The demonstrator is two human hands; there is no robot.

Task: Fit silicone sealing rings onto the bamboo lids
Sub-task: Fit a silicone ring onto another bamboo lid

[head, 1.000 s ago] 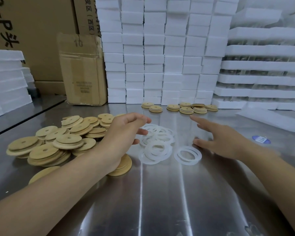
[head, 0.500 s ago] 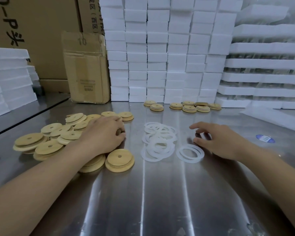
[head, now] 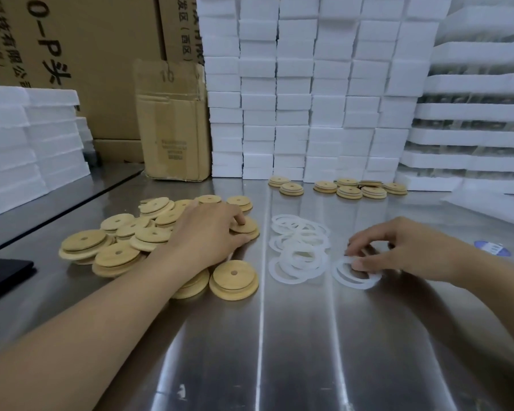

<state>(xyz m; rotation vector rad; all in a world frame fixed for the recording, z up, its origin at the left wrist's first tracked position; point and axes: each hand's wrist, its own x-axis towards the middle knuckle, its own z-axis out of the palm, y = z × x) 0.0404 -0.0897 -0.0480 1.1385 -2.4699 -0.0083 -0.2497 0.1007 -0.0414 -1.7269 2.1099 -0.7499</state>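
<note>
A heap of round bamboo lids (head: 116,247) with centre holes lies on the steel table at the left. My left hand (head: 211,232) rests palm down on the heap's right edge, fingertips on one lid (head: 248,228). A single lid (head: 234,279) lies in front of that hand. A loose pile of white silicone rings (head: 298,250) sits in the middle. To its right lies a separate ring (head: 355,277), and my right hand (head: 398,247) pinches its far edge with thumb and fingers.
A row of several lids (head: 349,188) with rings fitted stands at the back by stacked white foam blocks (head: 309,99). A cardboard box (head: 172,123) is at the back left, foam trays (head: 27,143) at the left, a black object (head: 3,274) at the left edge, a blue sticker (head: 491,248) at the right.
My left hand dropped onto the lid heap and slid to its right edge. My right hand curled and came down onto the separate ring, pinching it.
</note>
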